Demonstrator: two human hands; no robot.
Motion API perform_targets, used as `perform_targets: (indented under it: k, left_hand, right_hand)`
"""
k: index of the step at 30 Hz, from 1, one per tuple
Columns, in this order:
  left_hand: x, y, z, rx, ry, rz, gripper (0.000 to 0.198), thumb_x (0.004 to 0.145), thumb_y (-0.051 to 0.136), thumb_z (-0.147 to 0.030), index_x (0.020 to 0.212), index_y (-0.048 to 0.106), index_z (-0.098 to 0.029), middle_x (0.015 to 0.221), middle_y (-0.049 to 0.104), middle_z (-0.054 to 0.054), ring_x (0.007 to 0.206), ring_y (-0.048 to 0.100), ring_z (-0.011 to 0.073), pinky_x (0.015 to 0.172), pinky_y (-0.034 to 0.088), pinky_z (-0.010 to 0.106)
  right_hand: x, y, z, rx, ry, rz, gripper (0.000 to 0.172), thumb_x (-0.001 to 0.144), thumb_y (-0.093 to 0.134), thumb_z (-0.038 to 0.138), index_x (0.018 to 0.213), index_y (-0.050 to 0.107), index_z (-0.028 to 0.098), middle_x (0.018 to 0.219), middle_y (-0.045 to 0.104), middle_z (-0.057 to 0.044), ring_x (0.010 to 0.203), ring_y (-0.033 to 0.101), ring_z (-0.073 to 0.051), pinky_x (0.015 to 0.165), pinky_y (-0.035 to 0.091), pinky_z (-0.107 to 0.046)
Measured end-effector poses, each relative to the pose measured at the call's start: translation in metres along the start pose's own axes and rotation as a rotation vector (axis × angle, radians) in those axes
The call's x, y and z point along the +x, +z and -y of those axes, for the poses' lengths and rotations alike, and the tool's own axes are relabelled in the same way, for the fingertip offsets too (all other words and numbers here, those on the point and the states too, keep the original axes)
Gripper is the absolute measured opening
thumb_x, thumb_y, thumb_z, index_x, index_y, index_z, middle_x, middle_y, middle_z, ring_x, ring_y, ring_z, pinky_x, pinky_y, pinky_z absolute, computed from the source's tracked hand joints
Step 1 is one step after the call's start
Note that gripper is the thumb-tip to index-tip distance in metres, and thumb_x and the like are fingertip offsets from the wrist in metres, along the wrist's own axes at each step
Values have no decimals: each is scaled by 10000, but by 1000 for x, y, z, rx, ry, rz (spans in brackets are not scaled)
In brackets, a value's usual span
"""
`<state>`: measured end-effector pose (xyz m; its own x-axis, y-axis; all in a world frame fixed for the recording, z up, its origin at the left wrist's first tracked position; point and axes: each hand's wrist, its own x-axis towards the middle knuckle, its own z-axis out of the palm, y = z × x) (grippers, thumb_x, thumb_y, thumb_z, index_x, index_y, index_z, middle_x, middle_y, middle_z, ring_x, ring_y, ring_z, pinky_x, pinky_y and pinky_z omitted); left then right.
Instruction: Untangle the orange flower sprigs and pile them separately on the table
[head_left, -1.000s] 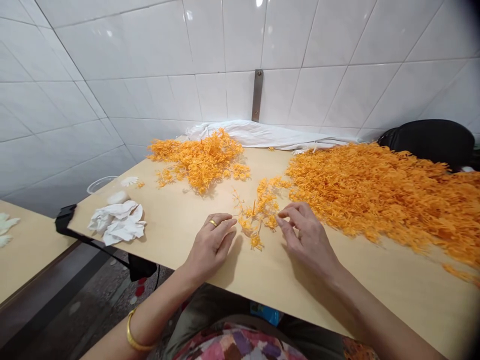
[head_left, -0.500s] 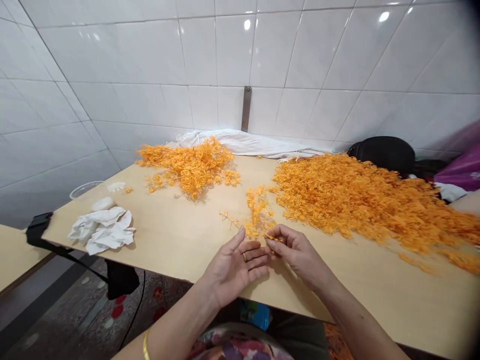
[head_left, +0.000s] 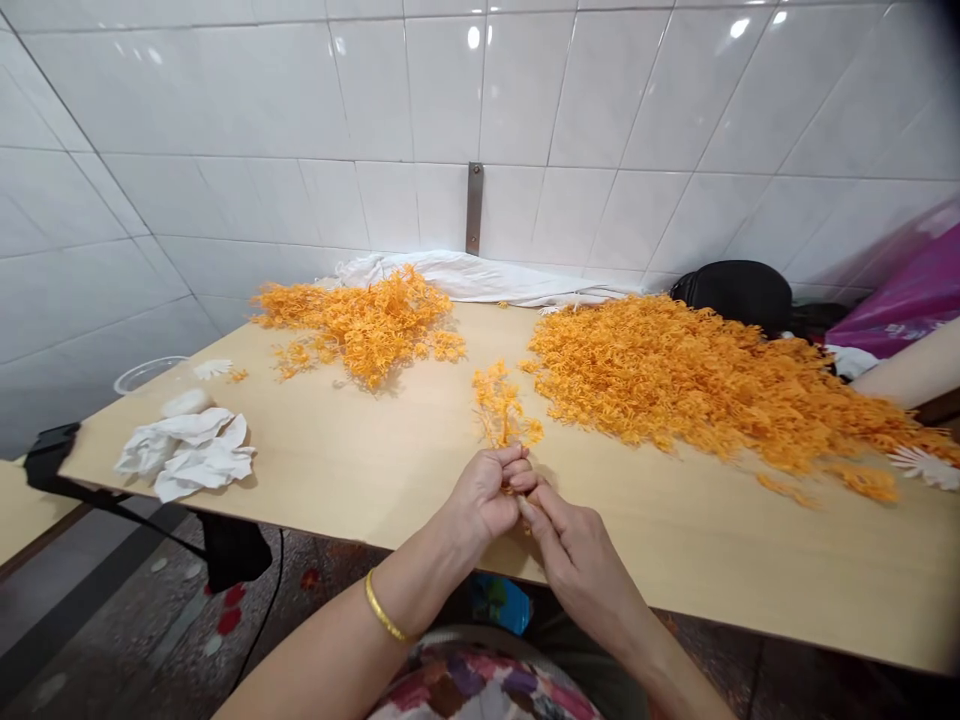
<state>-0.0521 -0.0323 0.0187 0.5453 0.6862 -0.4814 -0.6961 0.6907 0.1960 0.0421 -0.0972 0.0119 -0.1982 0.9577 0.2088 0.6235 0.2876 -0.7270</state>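
Note:
My left hand [head_left: 489,492] is closed, its curled fingers around a small orange plastic flower sprig [head_left: 511,490] at the table's front edge. My right hand [head_left: 574,535] pinches the same sprig, thumb and forefinger against the left fingers. Most of the sprig is hidden; only small orange bits show between the hands. Just beyond my fingertips is a loose cluster of orange sprigs [head_left: 499,400]; I cannot tell whether it touches the left hand.
A large orange sprig heap [head_left: 675,370] spreads across the right, a smaller heap [head_left: 367,325] at back left. Crumpled white tissue [head_left: 202,455] and a clear plastic lid [head_left: 150,374] lie left. A black case [head_left: 731,292] stands back right, near another person's arm [head_left: 915,365].
My left hand has gone from open to curled around the orange sprig. My right hand has come against it. The view has turned slightly right, showing a white flower at the right.

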Motion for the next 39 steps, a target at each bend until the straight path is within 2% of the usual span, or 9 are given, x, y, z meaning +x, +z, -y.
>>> perform_targets:
  k: [5, 8, 11, 14, 17, 22, 26, 33, 39]
  left_hand:
    - [-2, 15, -4, 42, -57, 103, 268, 816, 345, -94, 559, 316, -164, 413, 86, -108, 291, 162, 30, 404, 312, 161]
    - [-1, 29, -36, -36, 165, 44, 303, 836, 292, -76, 548, 271, -171, 398, 84, -104, 282, 136, 30, 352, 220, 135]
    - [-1, 37, -61, -21, 389, 76, 264, 857, 307, -143, 597, 357, -159, 377, 159, -101, 292, 197, 34, 403, 311, 145]
    - [2, 31, -56, 94, 297, 86, 270, 846, 356, -324, 684, 457, -132, 441, 389, -32, 423, 440, 85, 524, 427, 233]
    - [7, 13, -35, 170, 115, 67, 380, 826, 332, -439, 772, 505, -105, 613, 528, 58, 612, 554, 156, 608, 455, 298]
    - [13, -6, -17, 254, 144, 75, 350, 846, 304, -395, 865, 521, -122, 738, 564, 71, 667, 568, 154, 621, 445, 282]
    - [13, -3, -9, 311, 212, 98, 308, 826, 376, -397, 937, 537, -160, 744, 572, 42, 628, 552, 120, 617, 433, 246]
    - [7, -4, -8, 166, 59, 236, 393, 802, 389, -458, 711, 572, -122, 595, 528, 26, 603, 540, 124, 675, 430, 250]
    - [15, -7, -17, 88, 30, 237, 378, 836, 335, -395, 794, 577, -107, 660, 579, 65, 614, 559, 137, 611, 444, 251]
  right_hand:
    - [-21, -12, 10, -21, -58, 25, 299, 877, 275, 319, 601, 320, 213, 481, 359, 43, 432, 358, -103, 432, 291, -220]
    - [-32, -23, 12, -89, -133, -33, 304, 855, 310, 362, 611, 417, 214, 473, 403, 31, 434, 389, -116, 415, 315, -222]
    - [-26, -41, 2, -149, -129, -126, 266, 842, 335, 350, 684, 498, 211, 545, 463, 0, 498, 450, -139, 456, 362, -241]
    - [-3, -64, -22, -410, -46, -421, 227, 815, 386, 328, 892, 541, 181, 795, 532, -87, 715, 524, -214, 606, 423, -333]
    - [13, -72, -39, -519, -9, -508, 339, 788, 435, 334, 1067, 513, 158, 1052, 473, -158, 943, 490, -288, 737, 415, -419]
    - [18, -48, -21, -126, -168, -370, 198, 841, 397, 257, 926, 571, 211, 921, 564, -69, 881, 530, -192, 761, 430, -325]
    - [30, -23, -4, -68, -287, -339, 207, 823, 408, 172, 954, 566, 200, 973, 558, -76, 936, 488, -201, 823, 393, -353]
    - [47, -4, -16, -45, -77, -244, 194, 741, 496, 143, 923, 535, 196, 799, 547, -33, 766, 469, -182, 698, 396, -324]
    - [45, -2, -15, 122, -75, -229, 119, 734, 458, 93, 667, 468, 191, 744, 506, -7, 747, 474, -153, 684, 379, -288]
